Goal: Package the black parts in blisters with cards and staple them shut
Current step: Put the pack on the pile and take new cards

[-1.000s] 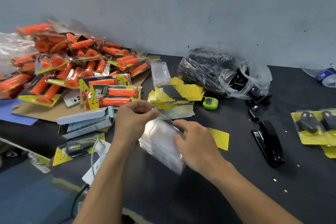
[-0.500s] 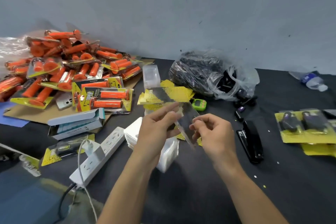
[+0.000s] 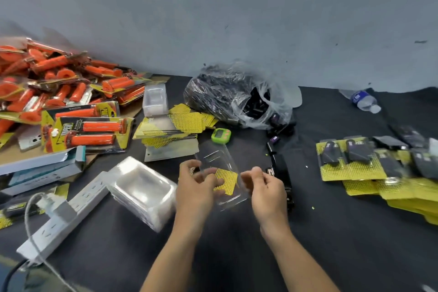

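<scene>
Progress: left hand (image 3: 199, 188) and right hand (image 3: 266, 188) pinch opposite edges of one clear plastic blister (image 3: 218, 159), freshly peeled from the nested clear stack (image 3: 142, 188) to their left, ready for filling.

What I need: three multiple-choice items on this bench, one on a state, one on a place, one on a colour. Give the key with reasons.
1. The blister held between the left hand and the right hand:
A) has no black part in it
B) has an orange grip in it
C) is stapled shut

2. The stapler lies:
A) left of the left hand
B) right of the right hand
C) between the hands

3. The small timer is:
A) red
B) blue
C) green

Key
1 A: only clear plastic shows, with a yellow card seen through it.
2 B: its black body shows just past that hand.
3 C: its case is bright green.
</scene>
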The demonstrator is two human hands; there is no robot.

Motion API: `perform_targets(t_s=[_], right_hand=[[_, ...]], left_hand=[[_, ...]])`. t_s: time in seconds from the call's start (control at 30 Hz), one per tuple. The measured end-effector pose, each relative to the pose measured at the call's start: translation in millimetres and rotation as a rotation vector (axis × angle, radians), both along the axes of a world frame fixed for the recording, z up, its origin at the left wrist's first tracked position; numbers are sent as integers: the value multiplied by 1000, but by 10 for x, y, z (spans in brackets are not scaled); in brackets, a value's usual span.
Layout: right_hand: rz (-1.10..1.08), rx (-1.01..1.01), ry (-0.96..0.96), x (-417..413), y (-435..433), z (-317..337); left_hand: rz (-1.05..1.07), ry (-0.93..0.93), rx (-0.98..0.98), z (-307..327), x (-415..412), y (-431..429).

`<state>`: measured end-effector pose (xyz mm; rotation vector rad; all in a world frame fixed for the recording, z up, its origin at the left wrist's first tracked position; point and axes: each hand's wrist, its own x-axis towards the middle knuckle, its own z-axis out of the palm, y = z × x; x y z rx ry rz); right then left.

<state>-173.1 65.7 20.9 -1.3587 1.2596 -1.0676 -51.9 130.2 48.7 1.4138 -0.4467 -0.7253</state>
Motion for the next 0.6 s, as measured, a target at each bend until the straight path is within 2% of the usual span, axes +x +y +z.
perform_targets(t_s=[0.07,0.1,0.2,0.27,0.33,0.43,0.6], right_hand=[[18,3,101,74,-125,-121],[85,-66,241,115,-170,-161],[420,-317,712,273,-222,-222],[507,-418,834,338,-269,-235],[459,-441,890,287,-341,-241],[237,-588,955,93,-459,-292],[1,-798,1017,-149,-621,-305]], left_hand=[[60,-223,80,-81,90,10],[71,-314,108,-117,127,15],[104,-382,105,-216,174,-23],[115,-382,105,-286,175,-99],[129,-332,113,-351,152,-187],[128,-211,96,-407,110,-336],[146,-299,151,-388,111,-728]])
